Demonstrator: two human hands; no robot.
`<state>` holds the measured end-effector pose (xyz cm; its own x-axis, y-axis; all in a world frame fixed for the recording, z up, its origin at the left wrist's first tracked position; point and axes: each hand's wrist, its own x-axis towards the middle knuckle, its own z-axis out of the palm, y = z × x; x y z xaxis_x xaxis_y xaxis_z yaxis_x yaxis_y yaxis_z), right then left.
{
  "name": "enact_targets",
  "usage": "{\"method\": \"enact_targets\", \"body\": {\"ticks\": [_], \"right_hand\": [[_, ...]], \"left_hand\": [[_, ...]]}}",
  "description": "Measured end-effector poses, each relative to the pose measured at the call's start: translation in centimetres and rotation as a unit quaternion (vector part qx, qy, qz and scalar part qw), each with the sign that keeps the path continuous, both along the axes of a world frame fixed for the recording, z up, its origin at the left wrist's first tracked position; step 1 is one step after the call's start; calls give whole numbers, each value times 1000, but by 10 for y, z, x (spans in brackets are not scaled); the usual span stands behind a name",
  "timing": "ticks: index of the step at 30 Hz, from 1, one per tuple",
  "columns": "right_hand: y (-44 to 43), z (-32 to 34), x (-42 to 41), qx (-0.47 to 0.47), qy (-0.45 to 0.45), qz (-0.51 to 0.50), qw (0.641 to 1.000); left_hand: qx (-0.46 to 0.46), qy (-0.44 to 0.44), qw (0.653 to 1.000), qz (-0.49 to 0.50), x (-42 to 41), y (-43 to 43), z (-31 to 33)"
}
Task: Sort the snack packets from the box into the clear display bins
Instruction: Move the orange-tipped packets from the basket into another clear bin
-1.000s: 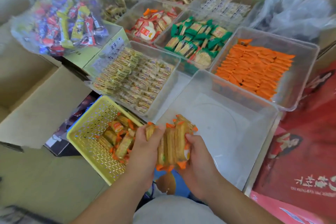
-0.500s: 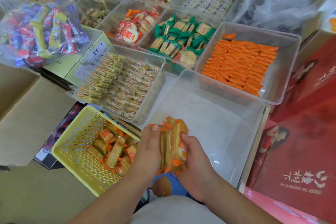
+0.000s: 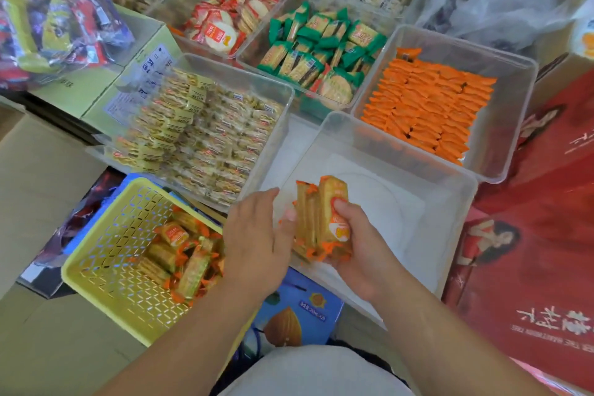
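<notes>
Shop display of clear plastic bins (image 3: 225, 125), four stocked ones nearest. One empty clear rectangular bin (image 3: 418, 202): the destination, directly under the hands. One upright stack of orange-ended biscuit packets (image 3: 324, 212), about four, count uncertain: squared edge-on, probably for neat rows. Right hand (image 3: 356, 247): fingers gripping the stack. Left hand (image 3: 257, 235): fingers straight, thumb at its side. One yellow perforated plastic basket (image 3: 112, 251): roughly six matching packets inside.

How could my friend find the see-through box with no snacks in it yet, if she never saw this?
Find the bin of flat orange packets on the right. The clear bin just in front of it, nearer the person, is the one, below the right hand gripping a stack of packets. Its neighbours all hold snacks; this one shows only its bare bottom.
</notes>
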<state>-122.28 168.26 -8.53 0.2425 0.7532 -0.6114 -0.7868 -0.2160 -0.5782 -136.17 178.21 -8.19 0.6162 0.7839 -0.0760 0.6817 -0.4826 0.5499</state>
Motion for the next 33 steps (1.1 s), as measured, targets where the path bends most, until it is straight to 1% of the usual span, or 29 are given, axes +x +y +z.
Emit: {"method": "enact_targets", "body": {"ticks": [1, 3, 4, 6, 8, 9, 11, 13, 15, 16, 18, 21, 22, 23, 24, 26, 27, 28, 31, 33], "right_hand": [[6, -7, 9, -24, -36, -6, 999], [18, -29, 31, -111, -137, -26, 984], [23, -41, 42, -158, -181, -38, 970], [33, -62, 60, -221, -257, -51, 939], [44, -80, 73, -248, -362, -28, 898], [50, -89, 80, -261, -429, 7, 865], [60, -104, 90, -282, -547, 97, 782], [67, -116, 93, -286, -614, 176, 714], [73, -124, 90, -280, -654, 243, 659], [75, -126, 87, -271, -663, 268, 644], [79, -129, 81, -243, -672, 305, 630], [78, -130, 77, -226, -709, 331, 581], [75, -129, 77, -225, -717, 328, 572], [73, -129, 79, -225, -716, 323, 577], [69, -129, 80, -226, -704, 318, 593], [65, -130, 84, -234, -666, 299, 642], [63, -130, 86, -240, -651, 289, 660], [62, -129, 88, -243, -642, 285, 669], [61, -128, 92, -245, -635, 312, 663], [62, -125, 93, -281, -610, 335, 661]], "left_hand": [[35, 58, 997, -31, -5, 7, -6], [62, 170, 981, -76, -14, 16, -15], [65, 211, 971, -90, -17, 19, -19], [72, 250, 960, -106, -20, 22, -24], [78, 261, 955, -118, -19, 22, -26], [82, 264, 953, -125, -18, 20, -28], [90, 257, 952, -137, -17, 18, -31], [94, 243, 955, -141, -16, 17, -32], [96, 231, 958, -140, -16, 18, -31], [97, 227, 959, -142, -16, 18, -31], [98, 224, 959, -144, -17, 19, -31], [98, 226, 959, -143, -17, 20, -31], [98, 224, 959, -142, -17, 20, -31], [97, 223, 960, -141, -17, 21, -31], [95, 222, 960, -140, -17, 21, -30], [94, 220, 961, -137, -16, 20, -30], [95, 218, 962, -135, -16, 20, -30], [96, 214, 963, -133, -16, 20, -31], [99, 209, 964, -130, -16, 20, -32], [99, 208, 965, -128, -16, 20, -33]]}}
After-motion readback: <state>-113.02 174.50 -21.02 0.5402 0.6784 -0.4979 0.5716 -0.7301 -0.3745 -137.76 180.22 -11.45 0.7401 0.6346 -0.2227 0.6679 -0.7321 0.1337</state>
